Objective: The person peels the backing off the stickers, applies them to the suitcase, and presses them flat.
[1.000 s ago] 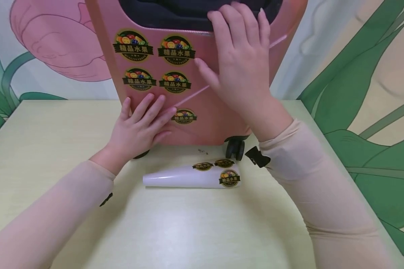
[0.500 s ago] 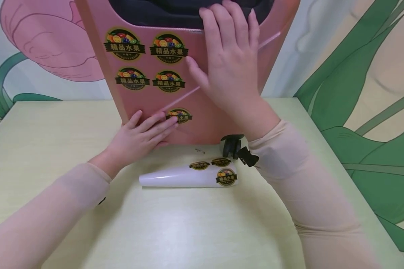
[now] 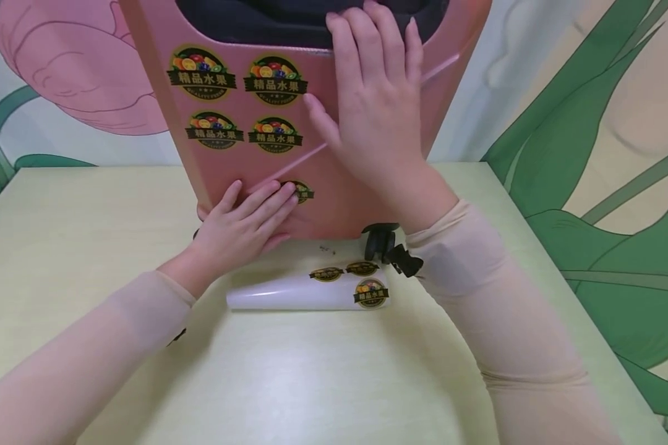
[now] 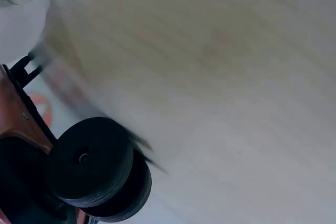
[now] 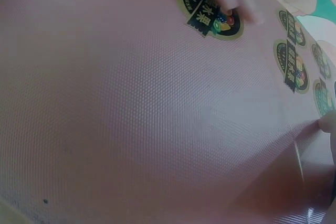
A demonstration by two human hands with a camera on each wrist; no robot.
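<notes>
Taking the table as a dial with twelve at the wall, the pinkish-orange suitcase [image 3: 342,201] stands at twelve, its textured front toward the person. Low on that front, near its own six o'clock, a round gold-and-black sticker [image 3: 306,193] shows only in part, since the fingertips of the left hand [image 3: 245,225] lie over it. That hand comes in from seven o'clock with its fingers straight, the middle ones close together, the little finger standing apart; it pinches nothing that I can see.

The right hand [image 3: 375,99] rests toward one o'clock, fingers extended and slightly spread across the lower rim of the black recess [image 3: 278,25], its thumb pointing to ten. I cannot tell whether the fingertips hook inside. Four matching stickers [image 3: 276,80] sit in two rows between nine and eleven o'clock, the upper right one just beside the thumb tip.

A black caster [image 3: 378,244] shows at the suitcase's five o'clock. Below, toward six, a curled white sheet [image 3: 284,295] lies on the pale table [image 3: 312,383], bearing three more labels [image 3: 371,293] at its three o'clock end. Behind everything, a mural [image 3: 78,80] shows pink and green plant shapes.
</notes>
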